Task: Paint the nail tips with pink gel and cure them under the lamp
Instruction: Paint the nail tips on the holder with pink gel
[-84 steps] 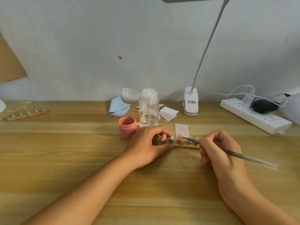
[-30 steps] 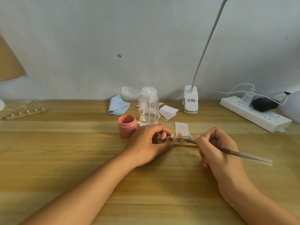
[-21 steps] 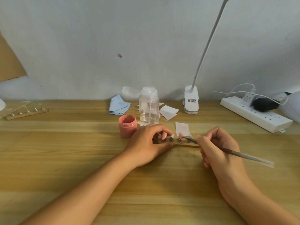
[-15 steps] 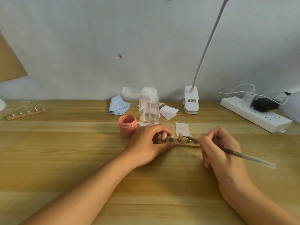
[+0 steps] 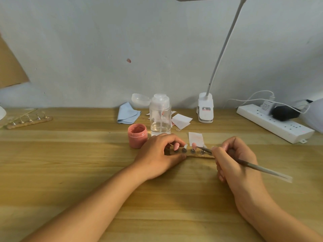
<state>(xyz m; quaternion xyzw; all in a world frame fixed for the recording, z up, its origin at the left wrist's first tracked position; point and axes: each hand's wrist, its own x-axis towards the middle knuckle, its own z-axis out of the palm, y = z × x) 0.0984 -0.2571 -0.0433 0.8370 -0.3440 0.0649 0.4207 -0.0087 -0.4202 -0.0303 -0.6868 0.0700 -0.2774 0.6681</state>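
A wooden nail-tip holder lies at the middle of the table with several tips standing on metal studs. Two tips are pink, one between them looks clear. My left hand pinches the holder's left end and hides part of it. My right hand grips a thin brush, and the brush's bristle end touches the pink tip near the holder's middle. An open jar of pink gel stands just left of my left hand. The white curing lamp shows only partly at the right edge.
A clear pump bottle, its cap, a blue cloth and white paper wipes sit behind the jar. A clip desk lamp stands at the back, a power strip at the right, a second holder at far left.
The brush tip has made small strokes back and forth along the tips near the holder's middle. My left hand has stayed on the holder's left end.
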